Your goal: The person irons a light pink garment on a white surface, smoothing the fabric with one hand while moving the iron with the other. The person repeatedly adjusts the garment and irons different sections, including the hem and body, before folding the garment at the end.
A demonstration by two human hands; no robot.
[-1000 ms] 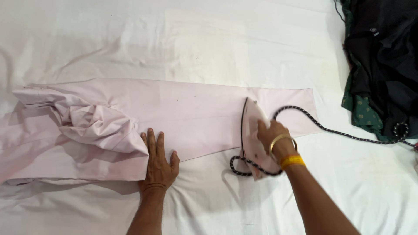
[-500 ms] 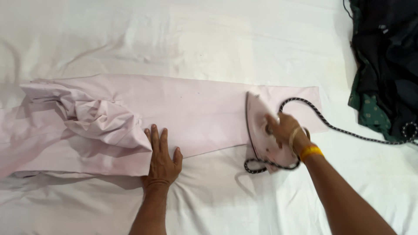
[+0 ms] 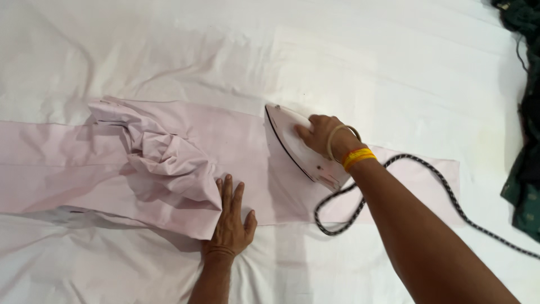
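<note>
a long pale pink cotton garment lies flat across a white bedsheet, its far left end running out of view. near its middle, a crumpled bunch of the same pink cloth is heaped on the flat part. just beside that heap, the left hand lies palm down with fingers spread, pressing the garment's near edge to the sheet. to its right, the right hand, with a gold bangle and orange-yellow thread at the wrist, is closed around the handle of a pink-and-white electric iron, which sits on the flattened stretch of the garment. a black-and-white braided cord loops from the iron's heel across the cloth and off right, toward a dark green and black pile of clothes. the risks, judging by this: the hot soleplate is near the left fingers, and the slack cord loop could drag under the iron or wrinkle the pressed cloth.
</note>
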